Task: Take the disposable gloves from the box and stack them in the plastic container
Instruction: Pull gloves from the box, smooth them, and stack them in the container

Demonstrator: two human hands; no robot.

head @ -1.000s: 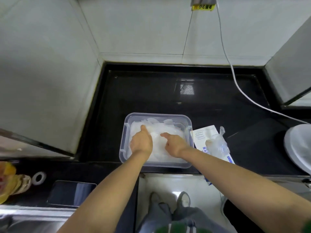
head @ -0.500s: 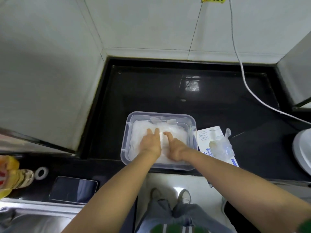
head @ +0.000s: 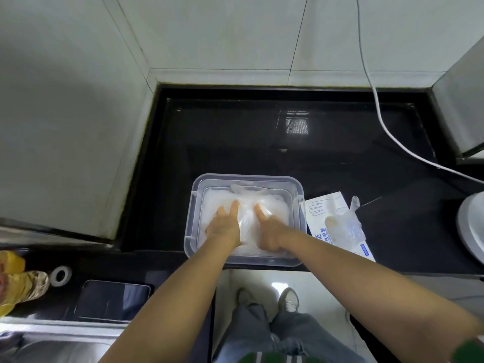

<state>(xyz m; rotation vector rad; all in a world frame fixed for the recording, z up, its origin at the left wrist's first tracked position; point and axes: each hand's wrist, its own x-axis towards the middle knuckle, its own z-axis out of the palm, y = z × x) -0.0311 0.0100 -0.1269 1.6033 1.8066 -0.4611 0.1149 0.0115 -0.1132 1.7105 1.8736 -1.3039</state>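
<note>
Evidently both hands press the gloves (head: 272,203) down inside the plastic container (head: 246,177), seemingly to settle the stack, the left hand (head: 225,227) flat-fingered, the right hand (head: 271,231) with forefinger straight and the rest blurred, and the box (head: 320,205) just right of it.

Left hand (head: 225,229) flat on gloves (head: 277,205) in plastic container (head: 246,177), right hand (head: 269,231) beside it, box (head: 322,205) alongside

I saw a glossy black countertop (head: 235,142) set into a corner of pale tiled walls (head: 222,35). A white cable (head: 362,48) ran down the back wall onto it. Below its front edge, a white floor (head: 262,277) reflected light.
</note>
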